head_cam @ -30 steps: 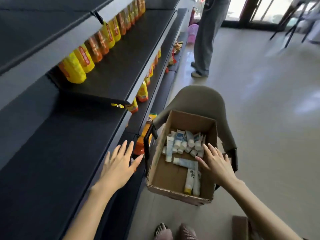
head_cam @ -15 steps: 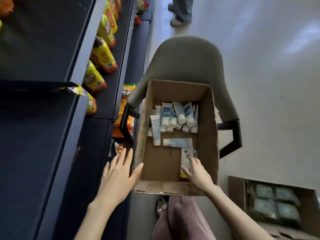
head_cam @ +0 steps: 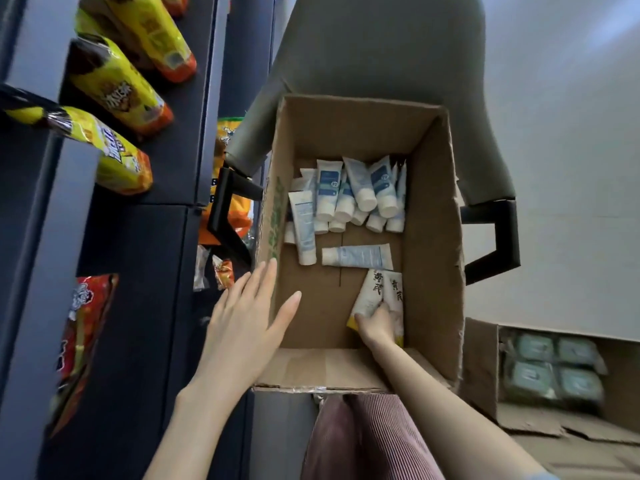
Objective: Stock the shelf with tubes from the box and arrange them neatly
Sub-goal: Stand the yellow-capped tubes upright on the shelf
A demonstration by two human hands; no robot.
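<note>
An open cardboard box (head_cam: 433,237) sits on a grey chair. Several white and blue tubes (head_cam: 353,195) lie piled at its far end, and one blue tube (head_cam: 356,257) lies crosswise in the middle. Two cream tubes with black lettering and yellow ends (head_cam: 375,292) lie at the near right of the box floor. My right hand (head_cam: 375,325) reaches down into the box and grips the lower ends of these cream tubes. My left hand (head_cam: 247,322) hovers with fingers spread over the box's near left wall, holding nothing. The dark shelf (head_cam: 138,271) stands to the left.
Yellow and orange snack bags (head_cam: 117,88) lie on the shelf boards, a red bag (head_cam: 83,327) lower down. The grey chair (head_cam: 381,50) has black armrests (head_cam: 498,237). A second open carton with green packs (head_cam: 554,372) sits on the floor at right. My striped trouser leg (head_cam: 360,441) is below the box.
The view has tilted down and closer over the box. My right hand has sunk onto the cream tubes and closed round them. My left hand has stayed spread beside the box's left wall.
</note>
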